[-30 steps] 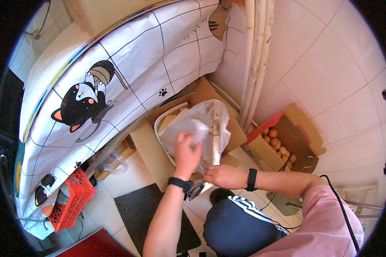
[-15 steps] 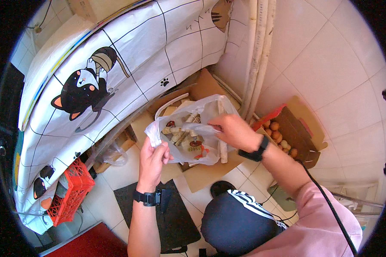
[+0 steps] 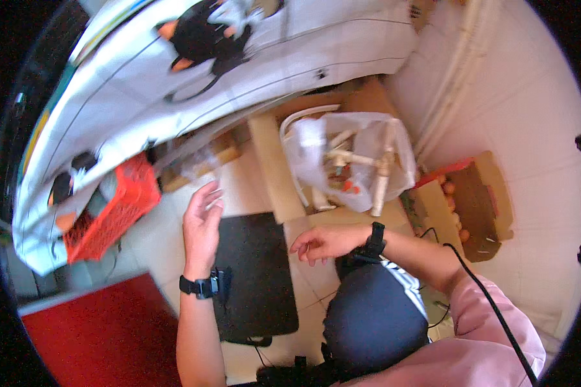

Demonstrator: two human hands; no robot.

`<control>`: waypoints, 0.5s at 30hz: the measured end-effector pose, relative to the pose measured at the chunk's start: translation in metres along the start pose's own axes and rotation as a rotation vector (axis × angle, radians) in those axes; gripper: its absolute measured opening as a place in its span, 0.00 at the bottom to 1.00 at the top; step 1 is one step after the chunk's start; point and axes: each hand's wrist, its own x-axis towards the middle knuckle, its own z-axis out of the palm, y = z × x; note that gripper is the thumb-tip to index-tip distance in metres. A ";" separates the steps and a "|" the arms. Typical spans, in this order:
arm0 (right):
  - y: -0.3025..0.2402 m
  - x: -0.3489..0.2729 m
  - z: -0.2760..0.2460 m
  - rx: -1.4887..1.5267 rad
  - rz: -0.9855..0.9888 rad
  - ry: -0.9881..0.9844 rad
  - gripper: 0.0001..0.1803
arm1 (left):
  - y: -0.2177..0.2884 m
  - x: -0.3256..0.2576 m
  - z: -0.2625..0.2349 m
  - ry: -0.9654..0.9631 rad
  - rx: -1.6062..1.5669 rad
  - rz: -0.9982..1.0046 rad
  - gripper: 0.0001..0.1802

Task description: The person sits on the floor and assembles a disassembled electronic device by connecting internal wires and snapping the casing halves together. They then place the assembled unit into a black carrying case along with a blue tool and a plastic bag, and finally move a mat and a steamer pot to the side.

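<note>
My left hand [image 3: 202, 227] is raised over the floor beside a flat black case [image 3: 255, 277], fingers loosely bent and apart, with nothing in it. Farther right, my right hand [image 3: 324, 245] hangs in front of the open cardboard box [image 3: 269, 161]. Its fingers are slightly curled and spread, and it too is empty. Inside the box sits a translucent plastic bag [image 3: 311, 137] with its mouth open. Cream-coloured pipe pieces [image 3: 382, 180] and small orange-red parts [image 3: 350, 187] show in it, slightly blurred.
An orange-red plastic crate [image 3: 132, 193] stands at the left, above a red flat surface [image 3: 110, 329]. At the right, by the tiled wall, a second cardboard box [image 3: 481, 206] holds round brownish things [image 3: 450, 193]. White pipes [image 3: 461, 71] run up the corner. A cat-print cloth [image 3: 271, 58] hangs behind.
Both hands have let go of the plastic bag and drawn back toward me. The view has shifted left and down, and the bag now rests in the box.
</note>
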 end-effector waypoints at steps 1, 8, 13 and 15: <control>0.011 0.013 0.010 -0.019 0.017 -0.041 0.24 | -0.024 -0.018 -0.029 0.141 0.178 -0.041 0.20; 0.071 0.066 0.069 -0.401 0.182 -0.087 0.34 | -0.113 -0.220 -0.108 0.024 1.120 -0.344 0.31; 0.136 0.102 0.102 -0.244 0.357 0.479 0.35 | -0.120 -0.277 -0.104 0.426 1.158 -0.419 0.38; 0.155 0.115 0.107 0.060 0.388 0.773 0.38 | -0.120 -0.299 -0.107 0.528 1.110 -0.478 0.39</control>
